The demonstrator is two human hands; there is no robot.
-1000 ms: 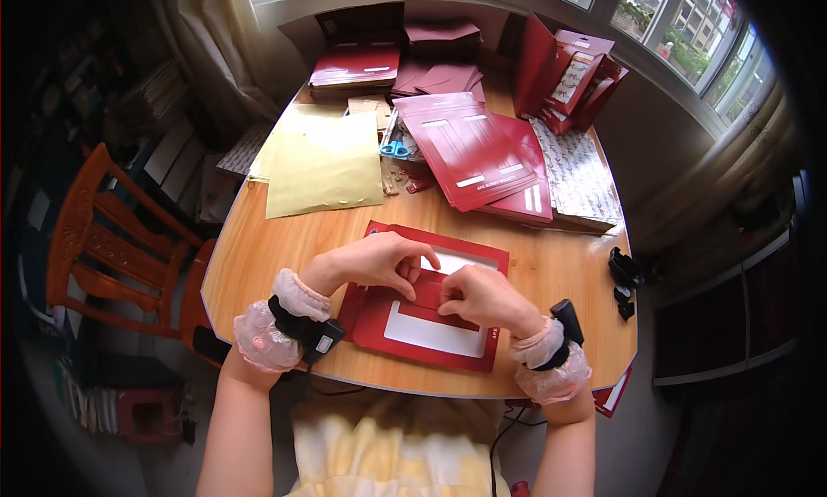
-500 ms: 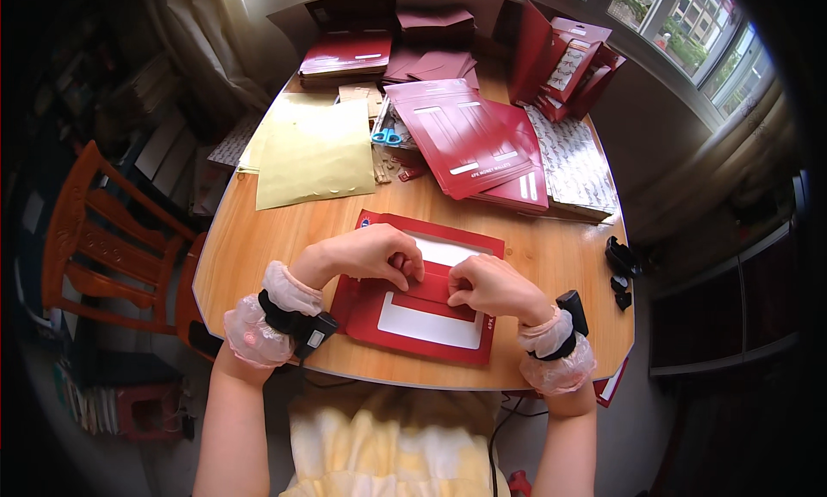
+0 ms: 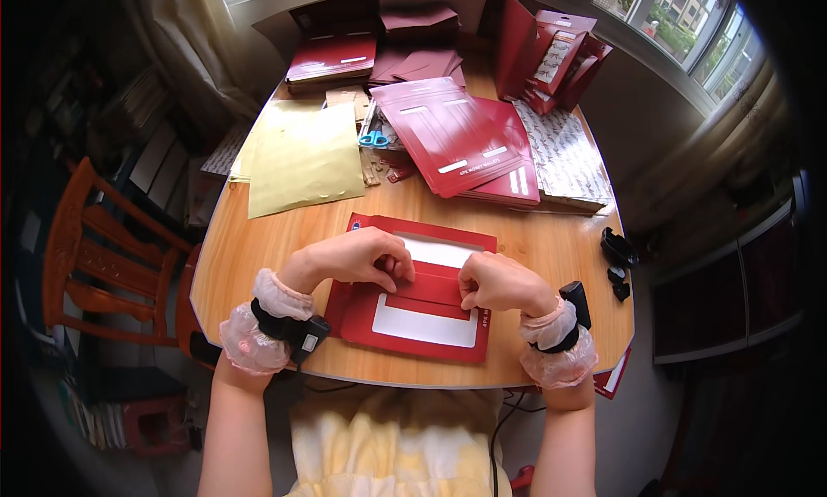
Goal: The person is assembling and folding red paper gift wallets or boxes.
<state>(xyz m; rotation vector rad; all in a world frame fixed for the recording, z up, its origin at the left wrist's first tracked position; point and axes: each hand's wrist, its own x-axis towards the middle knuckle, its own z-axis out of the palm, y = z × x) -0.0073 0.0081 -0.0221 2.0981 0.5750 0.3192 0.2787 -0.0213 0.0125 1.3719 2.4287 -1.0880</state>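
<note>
Over the red card [image 3: 428,292], my left hand [image 3: 360,257] and right hand [image 3: 506,284] are curling, pinch unclear; its folding is looking partly done.

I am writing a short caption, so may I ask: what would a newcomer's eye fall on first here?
Probably the left hand and the right hand, bent over a red-and-white card near the front edge of the table. After that, perhaps the bright yellow sheet on the table's left side, beyond the hands, and the glossy red sheets to its right.
</note>
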